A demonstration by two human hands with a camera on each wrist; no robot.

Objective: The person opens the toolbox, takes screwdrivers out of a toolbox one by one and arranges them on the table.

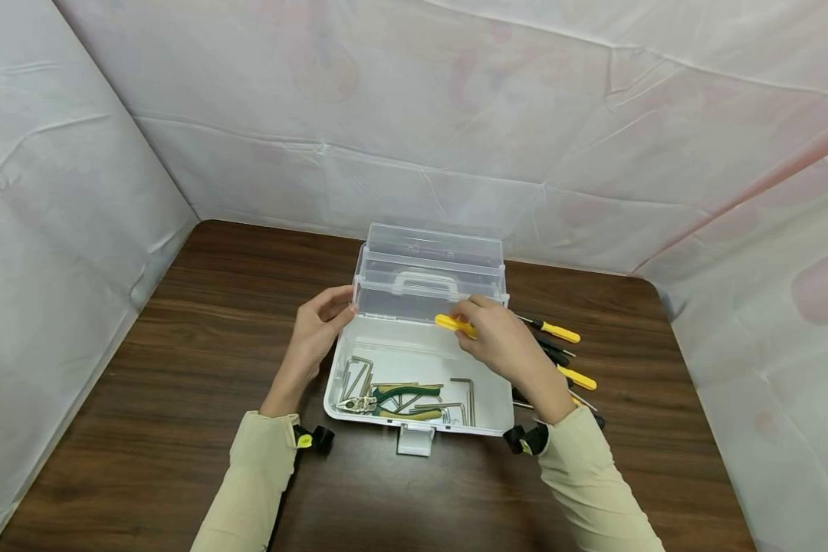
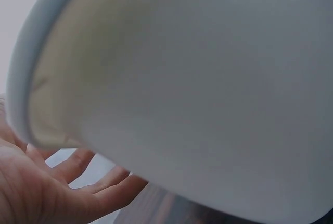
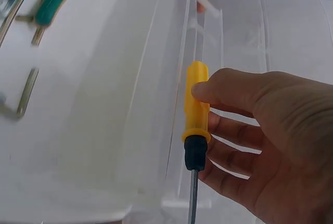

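Note:
A white toolbox (image 1: 421, 339) stands with its clear lid (image 1: 414, 305) raised at the back. My left hand (image 1: 315, 326) holds the lid's left edge near the hinge, thumb in front and fingers behind. In the left wrist view the box wall hides part of this hand (image 2: 57, 193). Over the box's right rear, my right hand (image 1: 500, 341) grips a screwdriver (image 3: 196, 112) by its yellow handle, thumb on top. Its metal shaft points towards the bottom of the right wrist view. Green-and-yellow pliers (image 1: 407, 392) lie in the box among several hex keys (image 1: 471, 399).
On the table to the right of the box lie several screwdrivers, some with yellow handles (image 1: 561, 332) and some with black ones (image 1: 555, 354). The front latch (image 1: 415, 441) hangs down. White cloth (image 1: 414, 115) walls in the wooden table (image 1: 200, 368).

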